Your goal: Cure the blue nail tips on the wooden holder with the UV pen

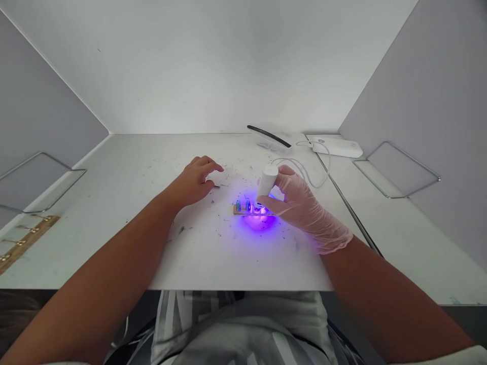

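Gloved in thin, see-through plastic, my right hand (299, 200) grips a white UV lamp (268, 180) by its body. The lamp points down and throws violet light over a narrow wooden strip (236, 209) on the table. Small blue glossy pieces (248, 205) stand along that strip; those at its right end are partly hidden by the lamp and glove. My left hand (198, 177) is bare and rests on the table left of the strip. Its fingers are apart and hold nothing. A small dark sliver (216, 186) lies by its thumb.
A black curved nail file (269, 136) lies near the back wall. A white power bank (337, 147) with a white cable (329, 165) sits at back right. Wire frames (397, 170) stand on both sides. Another wooden strip with brass hooks (28, 243) lies far left. Dark crumbs dot the table (205, 258).
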Tool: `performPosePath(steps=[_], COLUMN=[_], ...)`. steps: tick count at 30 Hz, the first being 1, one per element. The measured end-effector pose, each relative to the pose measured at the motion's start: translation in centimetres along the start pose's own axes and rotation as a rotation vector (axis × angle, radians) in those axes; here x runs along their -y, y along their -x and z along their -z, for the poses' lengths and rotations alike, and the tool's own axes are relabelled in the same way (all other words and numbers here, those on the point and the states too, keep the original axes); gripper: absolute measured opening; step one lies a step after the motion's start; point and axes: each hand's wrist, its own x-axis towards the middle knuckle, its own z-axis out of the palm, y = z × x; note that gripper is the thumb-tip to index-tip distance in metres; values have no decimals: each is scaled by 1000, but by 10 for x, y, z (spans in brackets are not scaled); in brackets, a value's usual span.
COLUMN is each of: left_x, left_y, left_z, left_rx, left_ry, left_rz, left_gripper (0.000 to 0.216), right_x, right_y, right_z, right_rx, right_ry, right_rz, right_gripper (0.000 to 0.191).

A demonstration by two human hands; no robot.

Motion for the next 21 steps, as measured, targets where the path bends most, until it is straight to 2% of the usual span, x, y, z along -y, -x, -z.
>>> performPosePath(steps=[12, 18, 21], left_x=[16, 1, -9], left_y=[6, 13, 21], left_z=[15, 30, 41], left_rx=[-183, -332, -420], left_ry=[-37, -27, -69], left_rz=[-99, -50, -99], left_gripper=[38, 40, 44], right_x=[-7, -7, -8], right_y=[-2, -1, -1], right_z=[-3, -3, -4], right_rx=[-11, -1, -6], right_ry=[10, 4, 6], right_rz=[39, 77, 90], right_gripper=[9, 12, 12])
